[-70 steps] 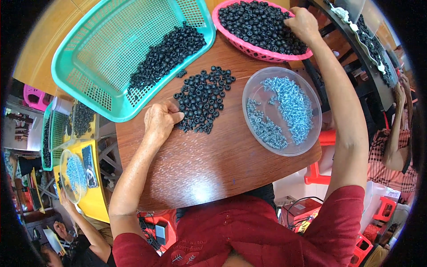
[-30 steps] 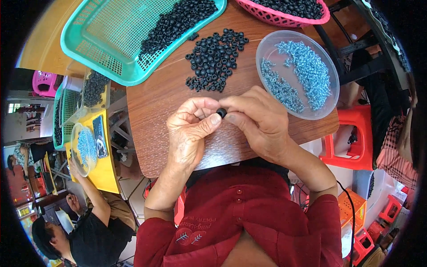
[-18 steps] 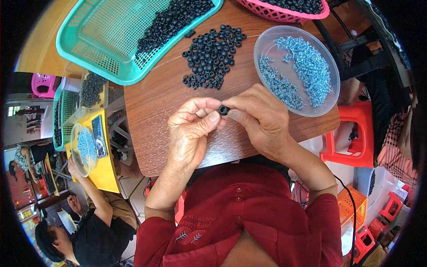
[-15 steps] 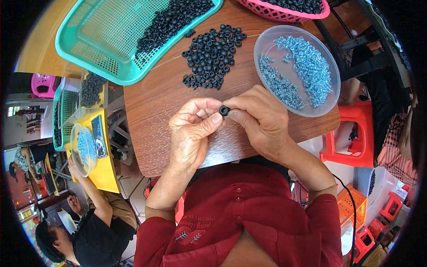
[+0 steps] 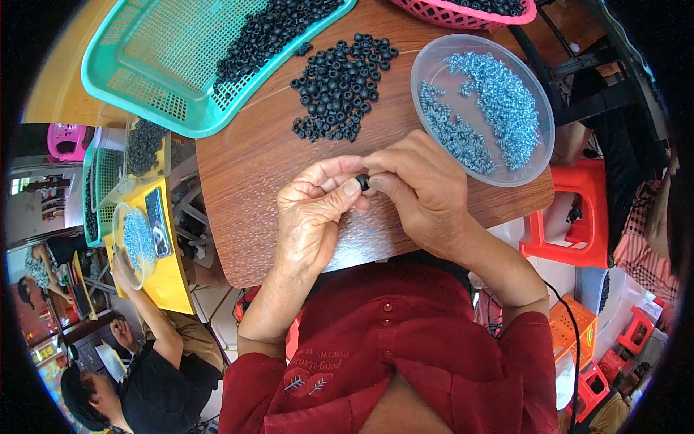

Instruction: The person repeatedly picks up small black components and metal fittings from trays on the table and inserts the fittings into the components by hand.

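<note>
A small round black plastic piece (image 5: 363, 181), shaped like a hollow cap, is pinched over the near part of the table. My left hand (image 5: 309, 213) grips it from the left between thumb and forefinger. From the right, the thumb and fingers of my right hand (image 5: 425, 189) close on the same piece; whether they hold anything else small is hidden. Beyond my hands lies a loose pile of black plastic pieces (image 5: 336, 87). Right of it stands a clear round tub (image 5: 457, 108) with several small shiny blue coil-like parts (image 5: 506, 101) in two heaps.
A green mesh basket (image 5: 148, 90) of black pieces sits at the far left of the brown table (image 5: 253, 210). A pink basket (image 5: 463, 16) is at the far edge. Red stool (image 5: 578, 217) stands at right. Another person (image 5: 155, 376) sits at a yellow table on the left.
The black piece has turned between my fingers, so its hole no longer faces up at me. My right fingers have closed further over it. The view has shifted slightly.
</note>
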{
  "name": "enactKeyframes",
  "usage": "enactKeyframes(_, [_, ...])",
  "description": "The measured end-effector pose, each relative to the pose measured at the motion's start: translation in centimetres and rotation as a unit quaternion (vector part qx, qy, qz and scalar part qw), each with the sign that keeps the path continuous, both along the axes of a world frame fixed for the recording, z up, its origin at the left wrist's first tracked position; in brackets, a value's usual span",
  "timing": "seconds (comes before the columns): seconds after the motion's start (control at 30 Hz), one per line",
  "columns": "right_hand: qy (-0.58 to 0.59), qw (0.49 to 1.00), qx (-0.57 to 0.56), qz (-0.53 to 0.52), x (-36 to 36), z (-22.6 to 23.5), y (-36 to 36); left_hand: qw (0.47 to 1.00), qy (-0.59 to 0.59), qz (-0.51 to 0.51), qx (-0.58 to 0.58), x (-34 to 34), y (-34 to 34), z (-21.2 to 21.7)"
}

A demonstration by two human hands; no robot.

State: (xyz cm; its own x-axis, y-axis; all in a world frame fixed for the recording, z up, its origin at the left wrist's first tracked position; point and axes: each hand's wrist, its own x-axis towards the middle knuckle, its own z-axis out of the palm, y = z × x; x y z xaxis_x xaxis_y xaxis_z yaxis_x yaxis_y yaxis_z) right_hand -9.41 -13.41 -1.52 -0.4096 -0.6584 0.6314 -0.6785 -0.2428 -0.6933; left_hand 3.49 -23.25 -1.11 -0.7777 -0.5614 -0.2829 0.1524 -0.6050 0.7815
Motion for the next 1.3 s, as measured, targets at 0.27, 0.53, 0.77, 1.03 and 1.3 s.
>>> enactKeyframes(0.27, [0.077, 0.997, 0.009, 0.000, -0.2, -0.3, 0.1, 0.997, -0.032, 0.000, -0.075, 0.2, 0.5, -0.5])
enactKeyframes(0.53, [0.108, 0.994, 0.030, -0.011, -0.7, -1.0, 0.8, 0.993, -0.060, -0.046, -0.093, -0.4, 0.8, -1.3])
enactKeyframes(0.77, [0.173, 0.983, 0.056, -0.035, -3.5, -0.4, 1.7, 0.997, -0.036, -0.062, -0.024, -0.6, 0.7, -2.0])
enactKeyframes(1.03, [0.322, 0.902, 0.237, -0.163, -14.1, -1.5, 1.3, 0.994, -0.058, -0.089, -0.014, -0.3, 0.4, -3.2])
enactKeyframes(1.3, [0.289, 0.900, 0.259, -0.198, -16.0, -1.1, 1.2, 0.994, -0.060, -0.089, 0.001, -0.2, -0.3, -3.7])
